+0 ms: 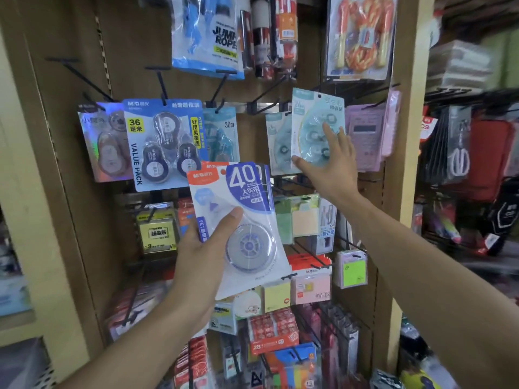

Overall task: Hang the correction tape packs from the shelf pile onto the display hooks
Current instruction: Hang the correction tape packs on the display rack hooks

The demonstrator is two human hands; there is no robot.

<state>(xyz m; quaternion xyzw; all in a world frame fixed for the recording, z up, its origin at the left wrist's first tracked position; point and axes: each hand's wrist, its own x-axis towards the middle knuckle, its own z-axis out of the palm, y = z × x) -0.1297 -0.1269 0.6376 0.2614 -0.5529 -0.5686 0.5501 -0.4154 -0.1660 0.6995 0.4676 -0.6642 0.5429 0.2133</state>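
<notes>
The right hand (pixel 330 161) lifts a pale-blue correction tape pack (pixel 317 127) at two o'clock, thumb under its bottom edge and straight fingers flat on its face, aiming the punched hole at a display hook (pixel 327 85). The left hand (pixel 202 254), thumb curled over, clasps the spare 40 m packs (pixel 241 220) centrally, kept ready.

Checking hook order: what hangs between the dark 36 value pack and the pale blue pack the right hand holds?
In the head view, a teal 30m pack, then another pale blue pack, partly behind the held one.
</notes>
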